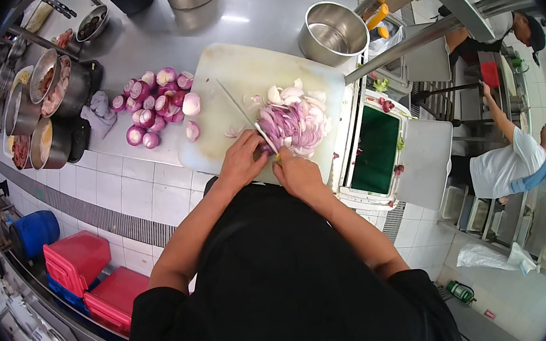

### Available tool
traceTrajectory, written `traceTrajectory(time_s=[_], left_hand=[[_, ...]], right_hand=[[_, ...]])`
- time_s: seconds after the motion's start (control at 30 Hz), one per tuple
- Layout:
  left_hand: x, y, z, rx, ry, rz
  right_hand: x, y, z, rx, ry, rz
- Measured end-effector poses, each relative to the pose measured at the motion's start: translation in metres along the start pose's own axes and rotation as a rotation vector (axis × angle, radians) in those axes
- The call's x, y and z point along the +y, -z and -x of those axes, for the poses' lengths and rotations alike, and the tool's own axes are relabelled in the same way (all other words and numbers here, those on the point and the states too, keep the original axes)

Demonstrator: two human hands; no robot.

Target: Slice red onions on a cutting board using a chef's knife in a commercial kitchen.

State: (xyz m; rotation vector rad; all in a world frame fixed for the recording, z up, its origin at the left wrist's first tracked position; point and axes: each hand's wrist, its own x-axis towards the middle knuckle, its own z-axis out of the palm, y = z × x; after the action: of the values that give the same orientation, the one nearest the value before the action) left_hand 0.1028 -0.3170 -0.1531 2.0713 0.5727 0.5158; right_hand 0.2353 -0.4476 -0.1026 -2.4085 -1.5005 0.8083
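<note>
My right hand (299, 176) is closed round the yellowish handle of a kitchen knife (236, 101), whose blade points away to the far left across a white cutting board (222, 63). Against the blade's near end, my left hand (243, 161) presses curled fingers on a piece of red onion, mostly hidden beneath them. A heap of sliced red onion (294, 120) lies just right of the blade, with paler pieces at its far side. Peeled red onions (156, 106) sit in a group on the metal table left of the board, a few touching its edge.
A steel pot (333, 33) stands beyond the board's far right corner. Right of the board is a green-lined bin (372, 150) with onion scraps on its rim. A grey cloth (99, 114) and bowls of food are at the left. Two people stand off to the right.
</note>
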Motion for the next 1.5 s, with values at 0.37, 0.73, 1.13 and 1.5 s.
traceTrajectory(time_s=[0.37, 0.73, 1.13, 1.5], left_hand=[[0.013, 0.008, -0.003, -0.115, 0.634, 0.083], [-0.006, 0.002, -0.004, -0.067, -0.092, -0.104], [-0.004, -0.004, -0.005, -0.008, -0.105, -0.088], [-0.004, -0.005, -0.006, -0.019, -0.077, -0.039]], right_hand=[[0.015, 0.014, -0.004, -0.034, -0.014, -0.064], [-0.003, 0.065, 0.021, -0.151, 0.009, 0.017], [0.003, 0.037, 0.021, -0.114, -0.002, 0.041], [0.018, 0.002, 0.009, 0.053, 0.049, -0.071]])
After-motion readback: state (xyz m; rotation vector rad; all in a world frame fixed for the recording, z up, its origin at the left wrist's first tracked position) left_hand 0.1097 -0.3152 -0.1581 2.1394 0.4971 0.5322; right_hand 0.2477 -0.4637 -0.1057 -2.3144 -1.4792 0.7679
